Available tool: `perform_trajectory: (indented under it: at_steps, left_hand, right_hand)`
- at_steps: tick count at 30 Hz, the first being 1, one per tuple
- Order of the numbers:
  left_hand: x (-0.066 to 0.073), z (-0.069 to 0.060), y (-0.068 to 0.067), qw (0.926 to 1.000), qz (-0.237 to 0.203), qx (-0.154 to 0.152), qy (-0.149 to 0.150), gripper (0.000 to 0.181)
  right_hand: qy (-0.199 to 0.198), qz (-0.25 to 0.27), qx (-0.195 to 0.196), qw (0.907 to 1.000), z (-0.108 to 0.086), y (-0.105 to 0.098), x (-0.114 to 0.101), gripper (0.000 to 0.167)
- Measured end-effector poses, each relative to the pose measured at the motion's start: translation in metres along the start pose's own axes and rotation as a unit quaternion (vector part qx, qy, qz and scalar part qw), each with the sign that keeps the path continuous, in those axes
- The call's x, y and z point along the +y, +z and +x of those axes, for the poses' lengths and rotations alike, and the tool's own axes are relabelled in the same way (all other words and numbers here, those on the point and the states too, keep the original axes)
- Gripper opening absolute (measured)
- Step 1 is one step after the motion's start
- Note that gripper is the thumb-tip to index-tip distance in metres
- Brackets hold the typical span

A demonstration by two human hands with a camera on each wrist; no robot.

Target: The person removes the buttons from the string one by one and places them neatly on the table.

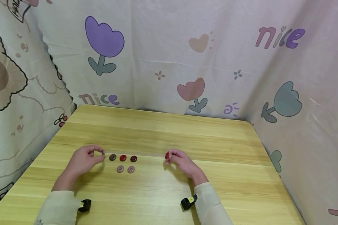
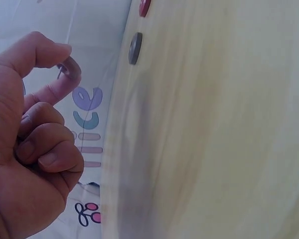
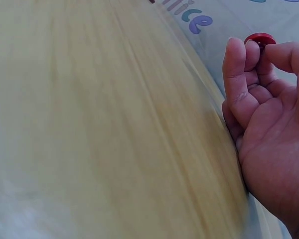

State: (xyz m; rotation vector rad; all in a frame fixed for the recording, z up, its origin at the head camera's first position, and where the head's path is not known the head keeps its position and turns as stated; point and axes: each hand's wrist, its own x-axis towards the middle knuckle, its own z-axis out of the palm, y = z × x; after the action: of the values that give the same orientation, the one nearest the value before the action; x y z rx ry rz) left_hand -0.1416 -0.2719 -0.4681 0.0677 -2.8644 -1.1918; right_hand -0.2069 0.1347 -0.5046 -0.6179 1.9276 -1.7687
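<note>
My left hand (image 1: pixel 83 159) pinches a small grey-brown button (image 2: pixel 71 67) between thumb and index finger, its other fingers curled in. Over to the right, my right hand (image 1: pixel 183 161) holds a red button (image 3: pixel 260 38) at its fingertips. A thin pale line runs between the two hands; whether it is a thread or a seam in the wood, I cannot tell. On the table between them lie a brown button (image 1: pixel 112 157), a red button (image 1: pixel 123 157) and a dark red button (image 1: pixel 133 158) in a row. Nearer me are two pinkish buttons (image 1: pixel 120 169), side by side.
The light wooden table (image 1: pixel 163 190) reaches back to a patterned curtain (image 1: pixel 157 40), which also hangs along both sides. Black wrist cameras (image 1: pixel 85 205) stick out inward from both sleeves, close above the tabletop.
</note>
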Motion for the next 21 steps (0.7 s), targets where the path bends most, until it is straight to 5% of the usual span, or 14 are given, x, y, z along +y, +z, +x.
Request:
perform_trajectory:
  at_steps: [6,21]
  left_hand:
    - [-0.004,-0.004,0.001,0.9999,-0.008,-0.009,-0.010,0.024]
    - [-0.007,-0.011,0.013,0.9935,-0.041,-0.105,0.013,0.023]
  right_hand:
    - [0.002,0.004,0.000,1.0000,0.000,0.000,0.001,0.021]
    - [0.006,-0.003,0.006,1.0000,-0.001,0.001,-0.001,0.020]
